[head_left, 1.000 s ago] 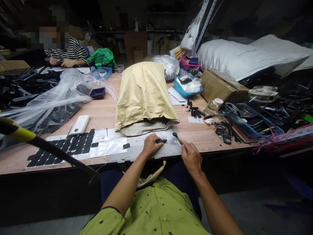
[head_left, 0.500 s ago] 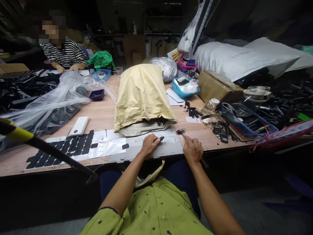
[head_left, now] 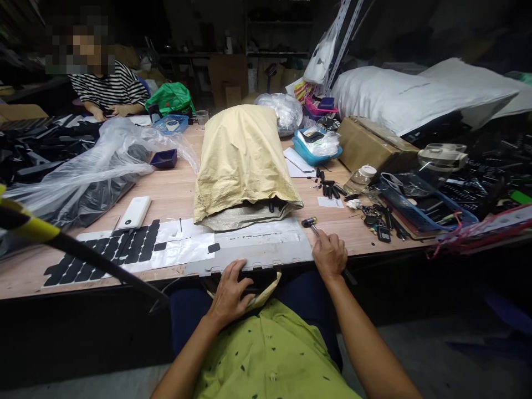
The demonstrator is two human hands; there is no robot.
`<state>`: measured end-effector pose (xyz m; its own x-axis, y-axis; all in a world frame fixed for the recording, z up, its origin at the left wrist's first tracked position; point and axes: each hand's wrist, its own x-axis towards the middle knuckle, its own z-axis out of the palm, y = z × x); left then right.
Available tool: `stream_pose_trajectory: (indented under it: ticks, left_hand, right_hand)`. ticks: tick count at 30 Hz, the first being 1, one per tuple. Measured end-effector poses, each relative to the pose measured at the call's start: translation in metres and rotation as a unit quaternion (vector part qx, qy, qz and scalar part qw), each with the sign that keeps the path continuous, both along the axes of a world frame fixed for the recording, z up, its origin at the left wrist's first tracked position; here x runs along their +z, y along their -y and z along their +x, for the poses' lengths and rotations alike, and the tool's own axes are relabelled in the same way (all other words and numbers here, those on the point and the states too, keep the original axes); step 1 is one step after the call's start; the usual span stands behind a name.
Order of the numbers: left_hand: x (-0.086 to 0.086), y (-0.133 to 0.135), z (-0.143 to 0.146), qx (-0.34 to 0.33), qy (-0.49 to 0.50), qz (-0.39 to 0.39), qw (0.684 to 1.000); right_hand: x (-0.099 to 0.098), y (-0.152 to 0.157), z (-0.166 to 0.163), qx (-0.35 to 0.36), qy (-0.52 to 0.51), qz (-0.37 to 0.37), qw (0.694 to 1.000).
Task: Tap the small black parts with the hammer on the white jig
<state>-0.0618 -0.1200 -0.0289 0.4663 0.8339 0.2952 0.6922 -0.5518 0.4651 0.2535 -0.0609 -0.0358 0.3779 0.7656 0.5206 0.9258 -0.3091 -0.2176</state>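
My right hand (head_left: 330, 255) is closed round the handle of a small hammer (head_left: 311, 224), whose black head rests on the wooden table (head_left: 174, 194) just right of a grey plate (head_left: 257, 249). My left hand (head_left: 230, 291) sits below the table edge, over a yellowish bag (head_left: 266, 291) on my lap, fingers spread and curled down; whether it holds anything is hidden. A tan sack (head_left: 243, 155) stands behind the grey plate.
A white sheet with black key pads (head_left: 120, 249) and a white power bank (head_left: 133, 212) lie left. A yellow-black pole (head_left: 62, 241) crosses the left foreground. Small black parts (head_left: 330, 189), blue trays (head_left: 424, 208), a cardboard box (head_left: 374, 147) crowd the right. A person in stripes (head_left: 110, 91) sits far left.
My left hand has left the grey plate and dropped below the table edge to the bag on my lap. The small black piece it held there is no longer seen. The hammer stays put.
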Motion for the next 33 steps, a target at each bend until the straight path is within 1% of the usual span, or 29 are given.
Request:
stream_pose_trajectory:
  ticks: [2, 4, 6, 8, 10, 12, 14, 16, 19, 23, 25, 28, 31, 33]
  left_hand:
    - [0.008, -0.012, 0.007, 0.0, 0.024, 0.008, 1.0]
    - [0.019, -0.037, 0.018, -0.004, 0.047, 0.009, 0.999]
    - [0.031, -0.072, 0.034, -0.004, 0.059, -0.004, 0.998]
    - [0.041, -0.112, 0.053, 0.016, 0.066, -0.029, 0.997]
    - [0.048, -0.151, 0.074, 0.071, 0.062, -0.082, 0.992]
    - [0.052, -0.181, 0.095, 0.144, 0.041, -0.14, 0.979]
    - [0.052, -0.201, 0.113, 0.209, 0.017, -0.188, 0.96]
    - [0.051, -0.212, 0.127, 0.25, 0.005, -0.216, 0.944]
    - [0.047, -0.218, 0.135, 0.274, 0.009, -0.228, 0.934]
    - [0.049, -0.211, 0.122, 0.268, 0.03, -0.213, 0.939]
    - [0.05, -0.198, 0.111, 0.246, 0.049, -0.194, 0.948]
    - [0.047, -0.167, 0.096, 0.191, 0.085, -0.177, 0.962]
    - [0.035, -0.137, 0.091, 0.131, 0.107, -0.168, 0.971]
    - [0.025, -0.125, 0.091, 0.104, 0.111, -0.146, 0.978]
  right_hand:
    - [0.001, 0.0, -0.001, -0.004, 0.008, -0.001, 1.0]
    - [0.001, 0.001, -0.002, -0.006, 0.021, 0.001, 1.0]
    - [0.001, 0.001, -0.003, -0.008, 0.031, 0.002, 0.999]
    - [0.001, 0.001, -0.004, -0.006, 0.034, 0.001, 0.999]
    - [0.0, 0.002, -0.005, -0.001, 0.032, -0.004, 0.999]
    - [-0.001, 0.003, -0.006, 0.004, 0.031, -0.01, 0.999]
    - [-0.001, 0.004, -0.007, 0.007, 0.034, -0.012, 0.999]
    - [-0.001, 0.004, -0.009, 0.008, 0.039, -0.013, 0.999]
    - [0.001, 0.005, -0.012, 0.009, 0.039, -0.013, 0.999]
    - [0.003, 0.004, -0.015, 0.009, 0.03, -0.017, 0.999]
    - [0.003, 0.004, -0.016, 0.008, 0.027, -0.021, 0.999]
    - [0.005, 0.003, -0.017, 0.004, 0.028, -0.024, 0.999]
    - [0.007, 0.001, -0.017, 0.002, 0.017, -0.027, 0.999]
    - [0.008, 0.0, -0.014, 0.007, -0.001, -0.031, 1.0]
